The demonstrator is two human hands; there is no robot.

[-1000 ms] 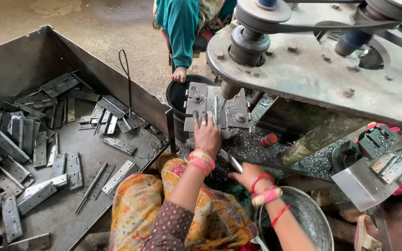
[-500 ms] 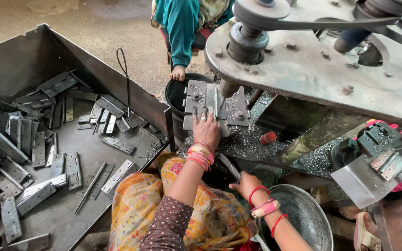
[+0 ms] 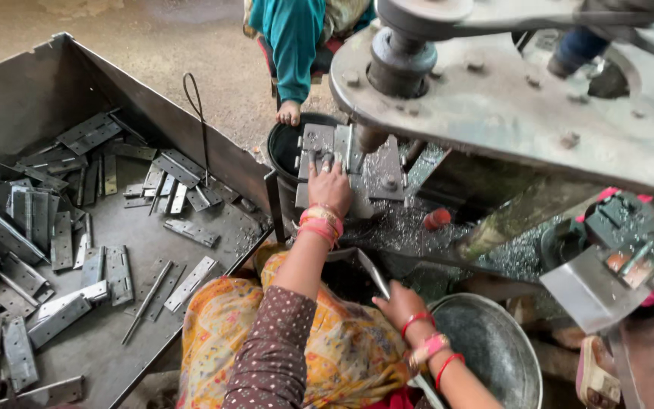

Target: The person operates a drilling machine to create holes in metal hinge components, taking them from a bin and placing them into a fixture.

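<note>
A flat grey metal hinge plate (image 3: 340,163) lay on the press bed, just beside the black bucket (image 3: 288,148), under the left hand (image 3: 330,188).

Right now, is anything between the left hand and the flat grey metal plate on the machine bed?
Nothing visible does. The left hand already rests on the flat grey metal plate, fingers spread over it, under the large grey machine arm.
</note>
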